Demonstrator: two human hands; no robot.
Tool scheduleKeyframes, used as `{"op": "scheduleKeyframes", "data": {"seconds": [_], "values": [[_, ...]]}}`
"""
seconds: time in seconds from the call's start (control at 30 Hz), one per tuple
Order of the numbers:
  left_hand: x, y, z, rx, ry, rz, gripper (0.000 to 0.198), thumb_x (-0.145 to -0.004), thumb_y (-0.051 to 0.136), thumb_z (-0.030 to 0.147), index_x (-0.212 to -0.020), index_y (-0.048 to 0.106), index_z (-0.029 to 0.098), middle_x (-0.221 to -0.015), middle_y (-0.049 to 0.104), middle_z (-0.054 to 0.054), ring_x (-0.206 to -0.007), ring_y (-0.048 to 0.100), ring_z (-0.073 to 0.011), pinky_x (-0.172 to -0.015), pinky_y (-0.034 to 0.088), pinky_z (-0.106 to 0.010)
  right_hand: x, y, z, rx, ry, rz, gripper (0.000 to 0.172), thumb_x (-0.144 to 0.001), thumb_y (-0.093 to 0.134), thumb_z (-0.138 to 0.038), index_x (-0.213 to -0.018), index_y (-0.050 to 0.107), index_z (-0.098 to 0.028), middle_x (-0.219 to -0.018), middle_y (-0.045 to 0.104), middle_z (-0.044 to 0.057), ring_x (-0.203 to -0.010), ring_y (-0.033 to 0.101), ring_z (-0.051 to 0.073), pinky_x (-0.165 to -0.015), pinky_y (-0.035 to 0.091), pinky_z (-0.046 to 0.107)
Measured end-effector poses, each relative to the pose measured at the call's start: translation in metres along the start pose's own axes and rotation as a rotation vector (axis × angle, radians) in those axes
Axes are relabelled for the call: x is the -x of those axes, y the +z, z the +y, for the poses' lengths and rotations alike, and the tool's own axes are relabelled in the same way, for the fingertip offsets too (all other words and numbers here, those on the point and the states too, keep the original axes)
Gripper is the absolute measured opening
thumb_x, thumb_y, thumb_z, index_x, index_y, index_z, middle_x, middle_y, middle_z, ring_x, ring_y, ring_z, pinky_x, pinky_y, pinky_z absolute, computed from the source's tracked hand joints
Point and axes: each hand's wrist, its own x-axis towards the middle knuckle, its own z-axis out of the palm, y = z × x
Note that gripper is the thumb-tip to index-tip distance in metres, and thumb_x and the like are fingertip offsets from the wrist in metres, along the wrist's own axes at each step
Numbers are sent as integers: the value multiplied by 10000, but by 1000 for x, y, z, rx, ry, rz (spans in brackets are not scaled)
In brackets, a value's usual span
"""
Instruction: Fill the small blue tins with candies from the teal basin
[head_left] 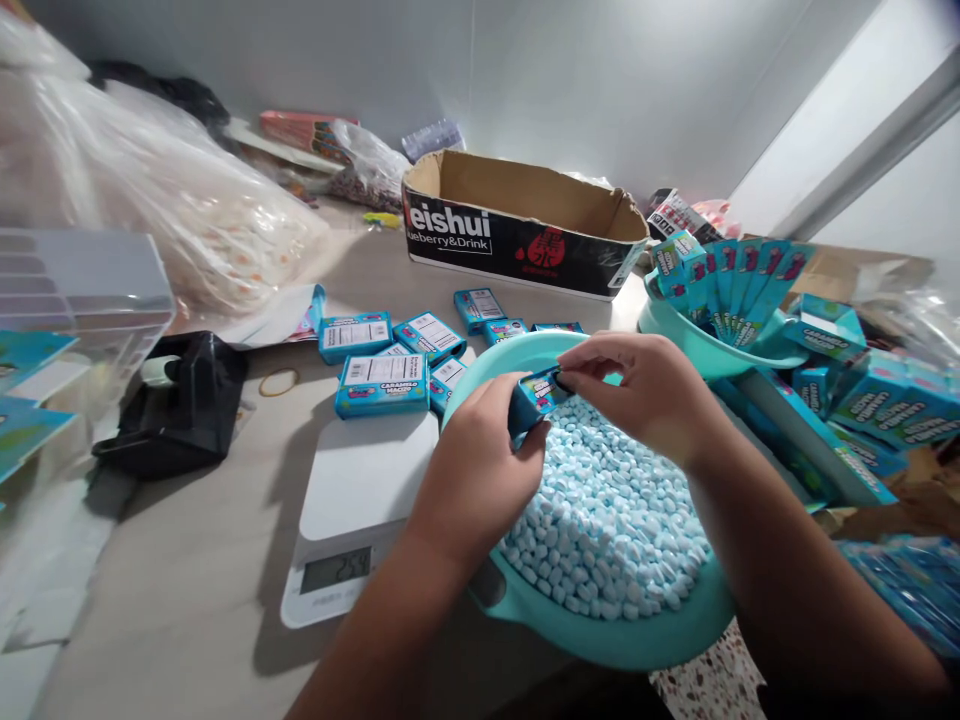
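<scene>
Small blue box: here it is, up over the turquoise basin (630, 645), the small blue box (538, 393) tilted between two hands.
Left hand: the left hand (491, 440) wraps round the box, thumb underneath, a firm hold above the basin's left side.
Right hand: in comes the right hand (626, 385), fingertips narrowed to a pinch on the box's end, over the basin's far half.
Candies: pale blue candies (607, 520), a great heap, inside the basin.
Scale: just left of the basin, a white scale (364, 480), digits lit, one printed box (382, 385) at its far end.
Other boxes: more blue boxes (356, 335), scattered beyond the basin's far-left rim.
Second bowl: right of the basin and farther back, a smaller bowl (720, 355) bristling with fanned flat cartons (750, 280).
Black carton: behind the basin, an open black carton (517, 240).
Tape dispenser: well left of the basin, a black tape dispenser (176, 410).
</scene>
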Motion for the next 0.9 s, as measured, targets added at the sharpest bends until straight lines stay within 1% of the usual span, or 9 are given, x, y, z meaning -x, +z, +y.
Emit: {"op": "scheduleKeyframes", "data": {"seconds": [0.17, 0.27, 0.37, 0.47, 0.57, 0.67, 0.77, 0.83, 0.9], "values": [[-1, 0, 0, -16, 12, 4, 250, -852, 628, 170, -1100, 615, 201, -1026, 669, -81, -986, 627, -255, -909, 531, -447, 0, 4, 1, -223, 23, 21, 126, -812, 711, -250, -921, 736, -192, -911, 717, 43, -807, 686, 183, -756, 589, 345], [-1, 0, 1, -16, 6, -2, 267, -852, 629, 161, -1117, 622, 189, -1026, 671, -81, -1004, 626, -254, -931, 526, -446, 0, 5, -1, -231, 4, 12, 110, -823, 692, -225, -914, 731, -176, -920, 711, 45, -834, 681, 176, -768, 580, 329], [-1, -1, 2, -16, -2, -5, 284, -854, 625, 158, -1137, 624, 177, -1052, 675, -88, -1030, 625, -258, -945, 522, -452, 0, 4, -1, -197, 27, 73, 111, -842, 681, -253, -905, 736, -179, -903, 726, 43, -824, 680, 179, -754, 562, 329], [-1, -2, 1, 10, 12, -17, 320, -850, 631, 156, -1169, 612, 175, -1097, 679, -96, -1056, 625, -263, -955, 521, -456, -1, 5, 1, -195, 79, 145, 170, -877, 659, -327, -926, 738, -185, -905, 739, 47, -842, 686, 197, -744, 546, 343], [-2, -2, -3, 71, 14, -19, 372, -851, 649, 181, -1217, 587, 185, -1123, 684, -93, -1051, 639, -259, -948, 531, -448, -3, 12, 1, -271, 77, 138, 252, -938, 581, -389, -969, 726, -185, -934, 736, 50, -901, 681, 202, -802, 534, 352], [-1, 1, -7, 160, 2, 56, 417, -869, 653, 217, -1270, 540, 212, -1186, 670, -92, -1079, 647, -251, -950, 540, -426, -4, 23, -1, -415, 93, 35, 348, -984, 494, -465, -1027, 720, -203, -1029, 722, 51, -984, 661, 196, -845, 529, 333], [0, -3, -6, 214, 32, 177, 436, -886, 650, 227, -1294, 495, 225, -1235, 651, -89, -1124, 643, -234, -987, 535, -396, -2, 34, 0, -638, 181, -8, 431, -992, 440, -561, -1198, 654, -249, -1138, 689, 51, -975, 661, 188, -816, 549, 328], [1, -15, -2, 162, 68, 263, 440, -887, 659, 239, -1293, 490, 229, -1266, 635, -87, -1142, 636, -230, -1013, 529, -391, -2, 39, 3, -742, 228, 2, 492, -985, 412, -617, -1264, 597, -255, -1126, 687, 63, -941, 673, 192, -807, 560, 347], [3, -36, 0, 83, 103, 364, 451, -873, 687, 260, -1286, 506, 238, -1290, 621, -81, -1145, 633, -235, -1024, 528, -395, -3, 41, 6, -756, 241, 12, 533, -975, 399, -652, -1254, 586, -239, -1099, 695, 78, -950, 680, 205, -832, 557, 372]]}}
